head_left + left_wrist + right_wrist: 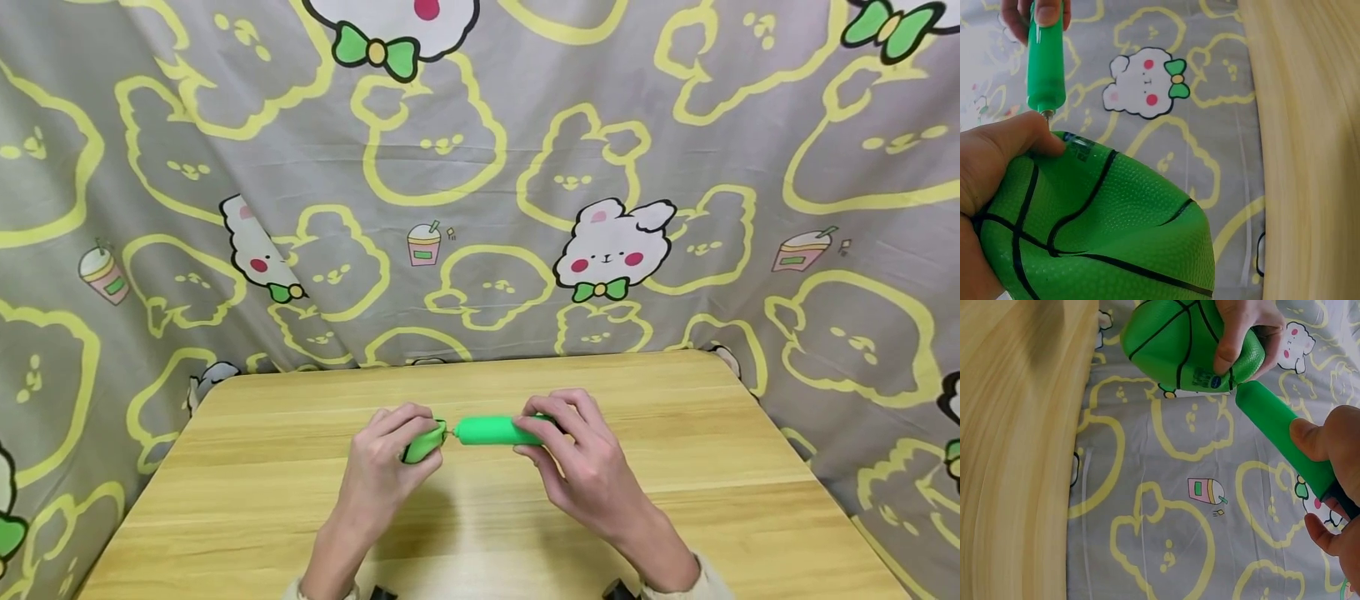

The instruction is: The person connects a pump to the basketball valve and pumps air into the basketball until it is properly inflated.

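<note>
Cartoon-printed fabric (465,225) hung behind a wood-grain surface (255,500), above which a dented green ball (1122,206) and a green pump (491,430) met at a thin needle (451,432). Fingers of the left hand (386,454) pinched the ball near the needle; those of the right hand (585,454) gripped the pump. Slack, the ball seemed light, soft and grippy, best held beside the needle; the pump looked stiff and smooth, best taken round its middle.

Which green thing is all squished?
The basketball in the left hand: its black-lined side is dented in, while the air pump in the right hand is a straight, smooth tube.
</note>
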A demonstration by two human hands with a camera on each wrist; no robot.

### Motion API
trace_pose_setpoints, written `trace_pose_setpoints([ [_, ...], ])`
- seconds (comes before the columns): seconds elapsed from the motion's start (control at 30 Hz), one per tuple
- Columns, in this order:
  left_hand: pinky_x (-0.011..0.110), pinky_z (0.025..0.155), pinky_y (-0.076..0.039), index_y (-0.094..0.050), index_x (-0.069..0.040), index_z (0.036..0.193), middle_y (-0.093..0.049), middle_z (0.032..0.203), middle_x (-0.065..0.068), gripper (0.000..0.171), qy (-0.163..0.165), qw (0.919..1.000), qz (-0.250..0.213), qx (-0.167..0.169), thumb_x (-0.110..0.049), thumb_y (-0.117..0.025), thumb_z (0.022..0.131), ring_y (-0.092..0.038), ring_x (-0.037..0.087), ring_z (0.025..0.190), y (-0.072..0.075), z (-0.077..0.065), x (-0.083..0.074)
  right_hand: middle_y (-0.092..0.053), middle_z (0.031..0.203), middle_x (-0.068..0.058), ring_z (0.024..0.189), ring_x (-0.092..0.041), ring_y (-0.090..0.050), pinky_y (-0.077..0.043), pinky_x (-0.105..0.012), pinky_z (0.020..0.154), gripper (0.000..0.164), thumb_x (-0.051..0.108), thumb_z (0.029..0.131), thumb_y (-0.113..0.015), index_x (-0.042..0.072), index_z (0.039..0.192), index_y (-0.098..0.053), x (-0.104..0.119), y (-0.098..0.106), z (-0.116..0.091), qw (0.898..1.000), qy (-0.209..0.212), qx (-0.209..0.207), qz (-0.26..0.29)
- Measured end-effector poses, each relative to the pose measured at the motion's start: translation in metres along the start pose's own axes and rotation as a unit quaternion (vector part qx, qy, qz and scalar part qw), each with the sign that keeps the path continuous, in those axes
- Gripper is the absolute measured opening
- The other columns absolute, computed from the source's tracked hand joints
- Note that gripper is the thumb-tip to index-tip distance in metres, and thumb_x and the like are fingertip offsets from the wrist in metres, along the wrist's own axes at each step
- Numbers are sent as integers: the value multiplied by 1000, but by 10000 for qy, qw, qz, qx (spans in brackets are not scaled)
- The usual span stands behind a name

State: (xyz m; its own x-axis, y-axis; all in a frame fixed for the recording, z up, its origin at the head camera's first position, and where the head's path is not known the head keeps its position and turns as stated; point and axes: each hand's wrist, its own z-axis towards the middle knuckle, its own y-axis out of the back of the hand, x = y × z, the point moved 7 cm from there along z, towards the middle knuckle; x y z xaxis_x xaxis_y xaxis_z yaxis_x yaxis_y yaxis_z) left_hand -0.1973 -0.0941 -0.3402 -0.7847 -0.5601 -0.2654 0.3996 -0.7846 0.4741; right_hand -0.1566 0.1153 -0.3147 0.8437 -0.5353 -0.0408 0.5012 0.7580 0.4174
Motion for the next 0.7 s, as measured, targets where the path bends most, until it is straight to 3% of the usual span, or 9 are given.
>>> trace_pose_setpoints([
  [0.43,21,64,-53,-75,-8,83,-72,90,-1,32,16,9996,-287,-12,12,-83,59,-65,16,75,-2,-1,2,-67,101,-13,91,-32,-58,-50,-35,78,23,19,103,-63,-2,101,-73,-5,-5,-3,9998,-102,-4,151],
  [0.7,13,56,-44,-73,-8,80,-62,81,-5,26,183,9976,-672,7,12,-77,64,-54,7,66,-7,-2,7,-67,103,-13,93,-32,-58,-50,-34,79,22,19,102,-64,-2,104,-73,-12,-12,-7,9994,-176,79,280],
])
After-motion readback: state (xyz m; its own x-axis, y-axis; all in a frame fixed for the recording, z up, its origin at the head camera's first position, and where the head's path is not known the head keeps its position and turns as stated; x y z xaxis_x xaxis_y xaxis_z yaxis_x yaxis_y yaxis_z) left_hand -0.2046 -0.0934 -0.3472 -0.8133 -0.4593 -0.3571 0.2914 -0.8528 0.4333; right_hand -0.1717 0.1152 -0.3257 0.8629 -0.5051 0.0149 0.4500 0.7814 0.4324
